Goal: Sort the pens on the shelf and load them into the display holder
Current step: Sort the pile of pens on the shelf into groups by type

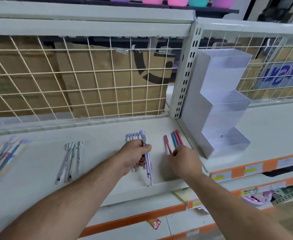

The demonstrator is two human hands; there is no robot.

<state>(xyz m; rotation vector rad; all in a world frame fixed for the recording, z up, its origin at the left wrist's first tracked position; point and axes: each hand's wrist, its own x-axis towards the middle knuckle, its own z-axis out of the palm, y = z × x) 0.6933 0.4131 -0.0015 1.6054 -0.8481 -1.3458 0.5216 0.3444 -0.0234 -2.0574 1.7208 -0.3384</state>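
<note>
1. A person stands at a white shop shelf [99, 153], seen from above, with both bare forearms reaching in from the bottom edge.
2. The left hand [133, 154] grips a bundle of lilac pens [135, 137]. Its fingers [145, 147] are curled tightly round the middle of the bundle. The capped ends fan out above the knuckles, towards the back of the shelf, and the tips stick out below the hand, towards the front edge.
3. The right hand [185, 161] is just to the right. Its thumb and forefinger are closed together on the near end of a single pink pen [166, 143], which looks blurred and lies on the shelf pointing away from the person.
4. Just right of that pen lie one blue and two pink pens [176, 138], side by side and touching, with their near ends hidden under the right hand.
5. The display holder [227, 108] is a stepped, clear plastic stand with three tiers. It sits on the next shelf section to the right, near those pens and against the slotted upright post.
6. Further left on the shelf lies a small group of white pens [72, 160]. At the far left edge is a blurred pile of mixed pens [2, 158].
7. A cream wire grid [90, 80] backs the shelf, with brown cardboard [107, 66] behind it.
8. Orange price strips [251, 168] run along the shelf fronts.
</note>
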